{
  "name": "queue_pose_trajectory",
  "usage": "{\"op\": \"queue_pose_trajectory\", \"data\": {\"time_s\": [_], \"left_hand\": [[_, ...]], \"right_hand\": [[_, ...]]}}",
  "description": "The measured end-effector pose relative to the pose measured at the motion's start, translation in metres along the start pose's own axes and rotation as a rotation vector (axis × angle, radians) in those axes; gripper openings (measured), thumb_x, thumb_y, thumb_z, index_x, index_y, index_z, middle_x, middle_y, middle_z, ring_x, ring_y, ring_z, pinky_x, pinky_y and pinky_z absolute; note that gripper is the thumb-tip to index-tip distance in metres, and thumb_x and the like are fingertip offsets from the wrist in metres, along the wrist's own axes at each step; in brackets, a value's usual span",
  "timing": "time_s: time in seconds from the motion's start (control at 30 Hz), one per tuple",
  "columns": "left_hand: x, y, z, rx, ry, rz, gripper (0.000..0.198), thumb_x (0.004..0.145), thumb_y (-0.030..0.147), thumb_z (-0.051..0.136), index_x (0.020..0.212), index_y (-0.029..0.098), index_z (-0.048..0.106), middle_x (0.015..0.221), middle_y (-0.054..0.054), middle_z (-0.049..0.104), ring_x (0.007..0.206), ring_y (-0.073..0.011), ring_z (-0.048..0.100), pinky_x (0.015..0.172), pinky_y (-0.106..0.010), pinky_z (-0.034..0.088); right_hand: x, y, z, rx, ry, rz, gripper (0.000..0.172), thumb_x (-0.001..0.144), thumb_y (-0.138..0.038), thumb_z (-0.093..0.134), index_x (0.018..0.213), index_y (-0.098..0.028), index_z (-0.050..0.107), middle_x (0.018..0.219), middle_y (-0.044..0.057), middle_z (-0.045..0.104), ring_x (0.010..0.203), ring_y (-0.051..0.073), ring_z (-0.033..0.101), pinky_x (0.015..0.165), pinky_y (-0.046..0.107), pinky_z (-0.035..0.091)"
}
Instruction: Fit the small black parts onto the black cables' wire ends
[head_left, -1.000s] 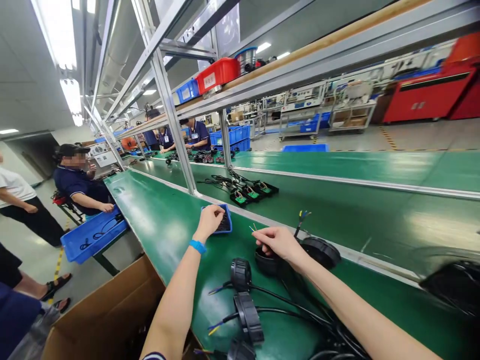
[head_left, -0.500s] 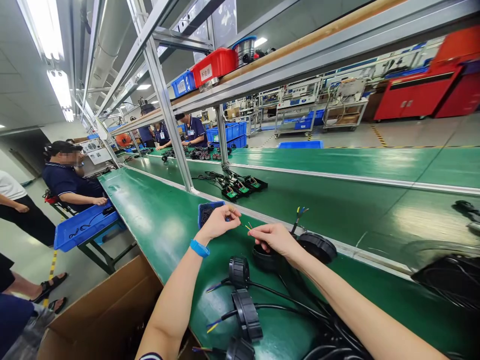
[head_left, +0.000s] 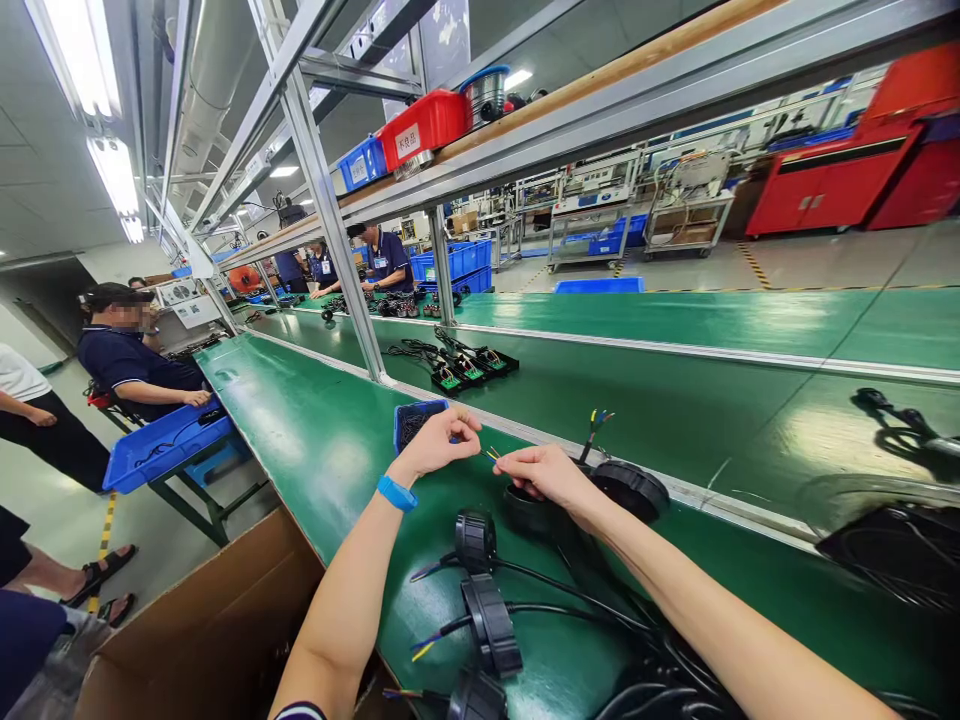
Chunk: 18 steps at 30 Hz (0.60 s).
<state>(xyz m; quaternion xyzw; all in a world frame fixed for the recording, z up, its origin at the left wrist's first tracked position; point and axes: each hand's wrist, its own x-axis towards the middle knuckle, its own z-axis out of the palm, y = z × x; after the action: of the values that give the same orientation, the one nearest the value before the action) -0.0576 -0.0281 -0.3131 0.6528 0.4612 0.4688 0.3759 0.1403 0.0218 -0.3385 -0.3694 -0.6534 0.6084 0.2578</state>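
Right of the blue tray (head_left: 398, 430), the right hand (head_left: 531, 468) pinches thin coloured wires (head_left: 493, 453); the left hand (head_left: 456, 436) meets their tips, fingers pinched, contents unclear. Gripping close to the ends should steady them best.

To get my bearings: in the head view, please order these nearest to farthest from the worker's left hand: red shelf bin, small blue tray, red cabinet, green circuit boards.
1. Small blue tray: on the bench, beside the left hand.
2. Green circuit boards: beyond the metal rail.
3. Red bin: up on the shelf.
4. Red cabinet: far right, across the floor.
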Motion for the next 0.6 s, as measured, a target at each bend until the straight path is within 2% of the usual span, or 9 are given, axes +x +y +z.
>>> {"op": "queue_pose_trajectory", "data": {"time_s": [0.17, 0.3, 0.47, 0.6], "left_hand": [[-0.0003, -0.0019, -0.0035, -0.099, -0.07, -0.034, 0.038, 0.073, 0.029, 0.079, 0.097, 0.014, 0.053, 0.072, -0.001, 0.064, 0.07, -0.0117, 0.059, 0.075, -0.028, 0.043], [0.0004, -0.0056, 0.0002, -0.064, -0.093, -0.043, 0.039, 0.073, 0.031, 0.08, 0.097, 0.013, 0.055, 0.073, -0.002, 0.066, 0.072, -0.013, 0.061, 0.076, -0.028, 0.044], [0.0012, -0.0071, 0.0049, -0.045, -0.072, -0.038, 0.039, 0.071, 0.035, 0.082, 0.095, 0.012, 0.06, 0.074, -0.004, 0.068, 0.075, -0.0155, 0.064, 0.077, -0.03, 0.047], [0.002, -0.0075, 0.0016, -0.05, -0.004, -0.058, 0.041, 0.068, 0.037, 0.085, 0.092, 0.011, 0.064, 0.074, -0.005, 0.07, 0.076, -0.017, 0.066, 0.079, -0.031, 0.048]], "right_hand": [[-0.0002, -0.0005, 0.0002, -0.011, -0.021, 0.003, 0.033, 0.061, -0.045, 0.074, 0.068, -0.013, 0.075, 0.048, -0.002, 0.05, 0.041, 0.006, 0.032, 0.044, 0.023, 0.019], [-0.0008, -0.001, 0.0008, -0.009, -0.036, 0.0, 0.033, 0.061, -0.046, 0.073, 0.067, -0.013, 0.074, 0.048, -0.002, 0.05, 0.042, 0.006, 0.032, 0.044, 0.023, 0.02], [-0.0009, -0.0032, -0.0001, 0.004, -0.032, 0.017, 0.031, 0.063, -0.044, 0.073, 0.067, -0.013, 0.073, 0.048, -0.002, 0.05, 0.04, 0.006, 0.033, 0.043, 0.023, 0.02], [-0.0013, -0.0057, -0.0012, 0.015, -0.02, 0.027, 0.028, 0.065, -0.041, 0.073, 0.067, -0.013, 0.073, 0.048, -0.002, 0.05, 0.039, 0.006, 0.034, 0.043, 0.022, 0.022]]}}
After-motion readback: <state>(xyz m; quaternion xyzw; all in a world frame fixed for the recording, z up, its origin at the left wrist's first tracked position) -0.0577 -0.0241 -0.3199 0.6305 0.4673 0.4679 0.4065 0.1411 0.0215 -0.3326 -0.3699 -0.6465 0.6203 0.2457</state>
